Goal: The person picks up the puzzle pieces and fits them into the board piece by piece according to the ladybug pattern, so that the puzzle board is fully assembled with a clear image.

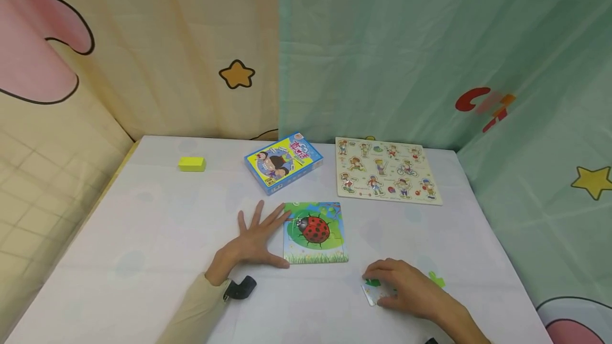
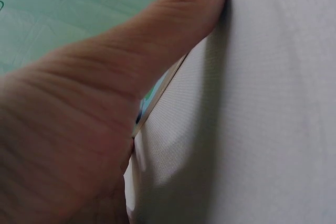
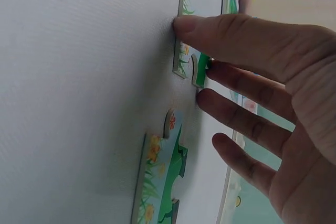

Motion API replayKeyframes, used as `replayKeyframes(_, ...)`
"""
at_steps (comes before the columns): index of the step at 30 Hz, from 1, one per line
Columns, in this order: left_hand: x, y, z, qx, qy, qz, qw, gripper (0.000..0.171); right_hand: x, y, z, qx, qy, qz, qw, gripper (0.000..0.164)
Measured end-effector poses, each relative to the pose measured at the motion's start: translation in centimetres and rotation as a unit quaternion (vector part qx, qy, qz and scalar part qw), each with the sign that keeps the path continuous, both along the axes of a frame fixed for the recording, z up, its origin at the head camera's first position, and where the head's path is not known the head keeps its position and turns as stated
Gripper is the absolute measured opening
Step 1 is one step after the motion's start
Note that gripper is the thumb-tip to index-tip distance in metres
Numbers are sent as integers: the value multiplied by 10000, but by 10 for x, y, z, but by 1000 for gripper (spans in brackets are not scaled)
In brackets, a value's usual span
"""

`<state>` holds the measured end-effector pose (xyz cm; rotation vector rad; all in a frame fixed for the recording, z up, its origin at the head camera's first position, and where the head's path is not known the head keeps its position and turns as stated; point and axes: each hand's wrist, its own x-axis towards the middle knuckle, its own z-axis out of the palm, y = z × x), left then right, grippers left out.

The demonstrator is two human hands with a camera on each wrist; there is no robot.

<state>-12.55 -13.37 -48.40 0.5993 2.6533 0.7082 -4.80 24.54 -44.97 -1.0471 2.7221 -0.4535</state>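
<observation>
A square ladybug puzzle [image 1: 315,232] lies on the table in front of the person. Fingers spread, the left hand [image 1: 255,240] rests along its left side; the thumb [image 2: 178,24] lies by the near left corner. Further right, the right hand [image 1: 406,285] holds a small puzzle piece [image 3: 185,51] printed with grass and flowers, low at the tabletop, between thumb and fingers. The other right fingers hang loosely curved. Beside that hand lies a second puzzle piece [image 3: 157,177] with green and flower print; in the head view only a green bit [image 1: 436,279] of it shows.
Behind the puzzle lies a blue and yellow box [image 1: 284,162]. A wooden board with small figures [image 1: 387,171] is at the back right, and a yellow block [image 1: 192,164] at the back left. Curtains hang behind the white table [image 1: 143,238].
</observation>
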Motion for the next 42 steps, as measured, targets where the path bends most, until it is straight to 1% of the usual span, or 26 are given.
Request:
replayKeyframes(6,2,0,1,30,-17,13,10000,116,0,-2,-1,-96,90,130,9998,35)
replayKeyframes(10,2,0,2,32,-27,9,10000,117,-2,-5,-4,-258,408,258,9985,33)
replayKeyframes(12,2,0,2,30,-31,8,10000,117,-3,-7,-5,-298,524,253,9979,33)
replayKeyframes(13,2,0,2,29,-20,7,10000,117,-5,-9,-5,-295,536,232,9979,32)
replayKeyframes(17,1,1,0,26,5,7,10000,116,-10,-17,-3,-279,331,116,9990,31)
replayKeyframes(19,1,1,-1,19,33,4,10000,116,-13,-21,-2,-288,300,116,9991,31)
replayKeyframes(24,0,1,0,39,16,-9,10000,116,-21,-32,0,-313,404,81,9987,30)
replayKeyframes(29,-1,0,3,30,-14,3,10000,116,-30,-49,3,-340,461,-18,9984,31)
replayKeyframes(35,-3,1,3,22,-4,14,10000,116,-42,-69,6,-527,657,72,9964,31)
replayKeyframes(42,-1,2,3,22,20,9,10000,115,-48,-92,6,-613,625,34,9962,33)
